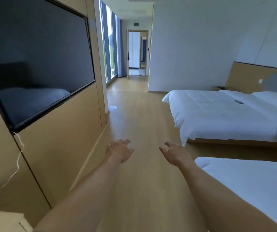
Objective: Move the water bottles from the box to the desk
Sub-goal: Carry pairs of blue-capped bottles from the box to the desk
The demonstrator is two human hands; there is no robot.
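The television point(37, 67) on the left wall is cut off by the top and left edges, so its full outline cannot be told. The near bed point(251, 186) runs out past the right and bottom edges; only one corner of its white cover shows. The far bed point(226, 114) loses its pillow end at the right edge. A small dark object point(239, 102) on it is too small to identify. A pale corner of furniture point(2, 220) at bottom left is mostly out of frame. Both forearms leave the bottom edge.
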